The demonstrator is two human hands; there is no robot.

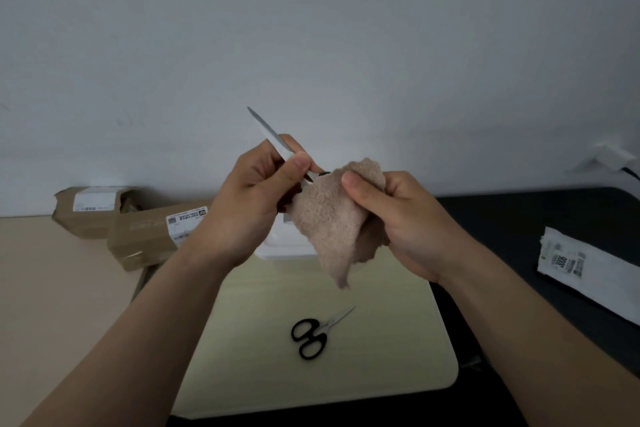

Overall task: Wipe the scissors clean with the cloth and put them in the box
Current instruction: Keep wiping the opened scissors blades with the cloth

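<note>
Raised scissors [268, 133] meet cloth [329, 222].
The left grip [249, 198] pinches the blades, tip up-left; the right grip [398, 218] bunches cloth over the handles; the box [280, 251] is mostly hidden.

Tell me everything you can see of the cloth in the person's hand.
The cloth is a small beige piece, fluffy like terry, soft and crumpled. The right hand grips its bunched upper edge, thumb on top, and the rest hangs loose to a point in the air above the pale mat. Its edge nearest the left hand covers the handle end of the scissors which that hand holds, blade tip pointing up and away.
</note>
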